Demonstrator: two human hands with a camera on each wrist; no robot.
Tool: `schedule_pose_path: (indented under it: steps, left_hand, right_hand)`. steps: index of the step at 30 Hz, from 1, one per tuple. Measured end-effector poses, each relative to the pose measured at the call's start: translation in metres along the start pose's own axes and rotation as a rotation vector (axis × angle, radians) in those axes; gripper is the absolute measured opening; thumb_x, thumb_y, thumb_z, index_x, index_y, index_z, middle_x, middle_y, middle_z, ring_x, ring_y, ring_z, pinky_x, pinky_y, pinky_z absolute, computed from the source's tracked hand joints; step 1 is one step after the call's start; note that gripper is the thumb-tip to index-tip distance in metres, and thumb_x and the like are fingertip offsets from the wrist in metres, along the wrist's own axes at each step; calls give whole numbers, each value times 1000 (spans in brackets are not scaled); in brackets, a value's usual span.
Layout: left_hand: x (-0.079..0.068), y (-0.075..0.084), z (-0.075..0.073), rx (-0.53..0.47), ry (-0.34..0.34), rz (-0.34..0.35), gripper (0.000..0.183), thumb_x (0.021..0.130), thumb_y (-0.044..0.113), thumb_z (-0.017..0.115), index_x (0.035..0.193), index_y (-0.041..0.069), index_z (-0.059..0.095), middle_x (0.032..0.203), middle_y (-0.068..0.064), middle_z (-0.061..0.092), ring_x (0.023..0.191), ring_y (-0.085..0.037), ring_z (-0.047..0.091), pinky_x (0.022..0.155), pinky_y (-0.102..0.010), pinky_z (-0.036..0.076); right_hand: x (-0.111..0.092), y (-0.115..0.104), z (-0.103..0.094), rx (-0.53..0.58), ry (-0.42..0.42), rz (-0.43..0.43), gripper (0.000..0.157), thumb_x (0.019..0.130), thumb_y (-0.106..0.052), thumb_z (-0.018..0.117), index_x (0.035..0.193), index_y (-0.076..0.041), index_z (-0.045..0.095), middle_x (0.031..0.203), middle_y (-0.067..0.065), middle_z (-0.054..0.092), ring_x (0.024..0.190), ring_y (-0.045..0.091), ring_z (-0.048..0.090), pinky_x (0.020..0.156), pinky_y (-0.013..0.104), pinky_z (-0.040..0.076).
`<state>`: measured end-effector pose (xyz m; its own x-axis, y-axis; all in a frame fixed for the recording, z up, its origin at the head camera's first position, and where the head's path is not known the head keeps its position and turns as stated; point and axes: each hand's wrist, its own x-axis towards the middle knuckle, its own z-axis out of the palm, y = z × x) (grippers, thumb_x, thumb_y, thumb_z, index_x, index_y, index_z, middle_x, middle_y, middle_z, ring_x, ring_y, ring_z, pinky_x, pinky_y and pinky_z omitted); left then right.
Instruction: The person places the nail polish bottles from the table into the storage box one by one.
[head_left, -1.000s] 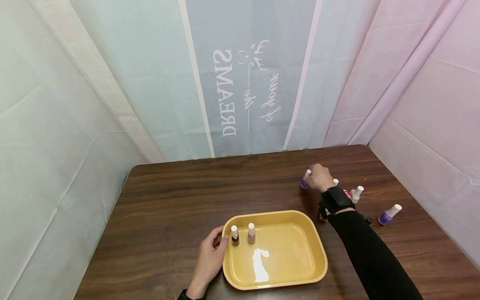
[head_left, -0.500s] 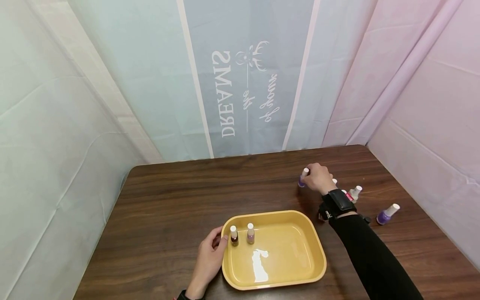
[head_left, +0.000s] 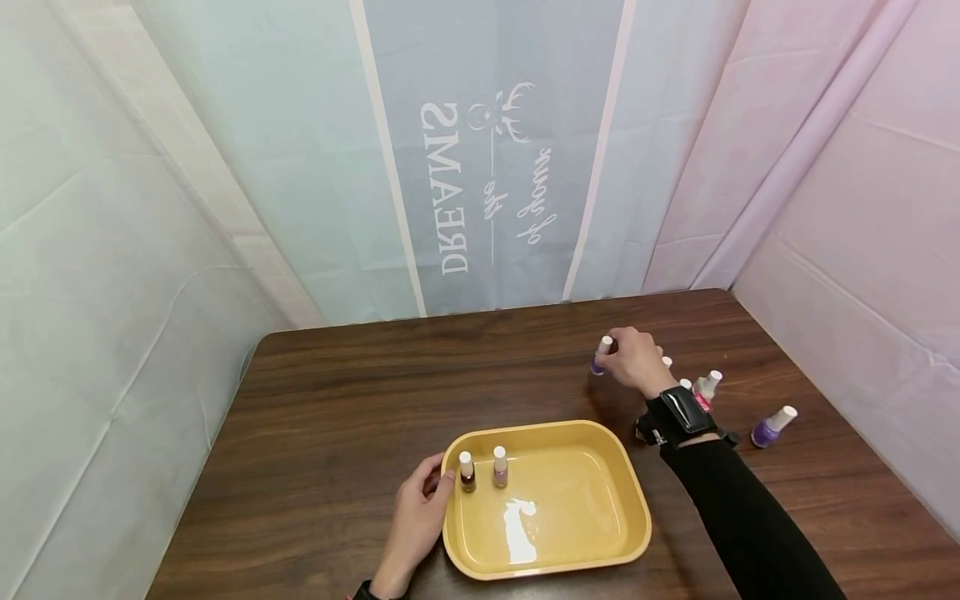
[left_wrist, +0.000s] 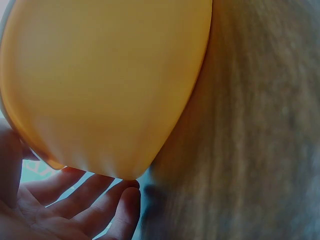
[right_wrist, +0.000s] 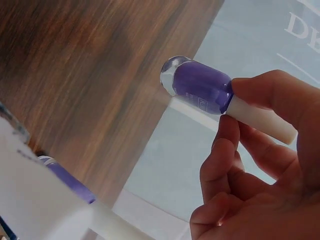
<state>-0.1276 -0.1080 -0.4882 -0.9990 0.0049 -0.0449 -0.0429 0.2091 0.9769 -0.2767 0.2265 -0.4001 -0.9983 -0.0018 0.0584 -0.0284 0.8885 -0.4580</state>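
Observation:
Between the thumb and fingertips of my right hand (head_left: 633, 360), a purple nail polish bottle (right_wrist: 200, 87) is pinched at its white cap, close to the neck. In the right wrist view its glass base points away from the palm. At the yellow tray (head_left: 562, 567), my left hand (head_left: 418, 512) grips the left side, thumb at the rim and fingers along the outer wall. Inside the tray, near that hand, stand a dark nail polish bottle (head_left: 468, 480) and a pale pink nail polish bottle (head_left: 500, 475), both with light caps.
Behind and right of my right wrist stand a clear nail polish bottle (head_left: 707, 384), a white cap (head_left: 667, 362) partly hidden by the hand, and another purple nail polish bottle (head_left: 772, 427). The brown wooden table (head_left: 337, 417) ends at hanging cloth (head_left: 360, 283).
My right hand has shifted slightly left with the purple nail polish bottle, and its wrist has turned a little. My left hand and the tray stay in place.

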Motion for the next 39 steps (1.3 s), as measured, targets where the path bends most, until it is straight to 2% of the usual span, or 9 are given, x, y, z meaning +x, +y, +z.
schedule_pose_path:
  steps: [4,13,21,29,39]
  left_hand:
    - [1,0,0,7,2,8,34,97,14,57,127,-1,58,115,-21,66,98,-21,68,73,-19,55]
    - [3,0,1,31,4,10,32,96,14,56,125,0,59,117,-22,65,100,-22,68,75,-20,55]
    - [2,0,0,36,5,0,33,97,15,57,126,0,59,117,-21,65,101,-21,67,76,-20,55]
    - [2,-1,0,7,7,4,33,97,16,57,126,1,58,115,-21,66,99,-22,68,75,-24,57]
    - [1,-1,0,9,4,7,33,97,16,57,127,2,59,116,-20,66,99,-21,68,75,-22,56]
  right_hand:
    - [-3,-4,-2,9,4,-10,11,83,-18,65,78,-8,62,75,8,62,80,31,57,66,38,33]
    - [-13,-14,-8,6,39,-72,9,81,-18,66,78,-9,64,73,6,63,80,30,59,70,44,38]
    - [-24,-31,-13,20,43,-141,7,85,-15,65,81,-9,64,74,5,64,71,23,56,66,34,39]
    - [-36,-46,-10,51,49,-184,6,83,-13,66,84,-8,63,75,5,64,71,21,57,71,36,37]
    - [-50,-60,-8,65,57,-272,4,84,-14,66,82,-12,64,73,-1,63,70,14,56,75,35,37]
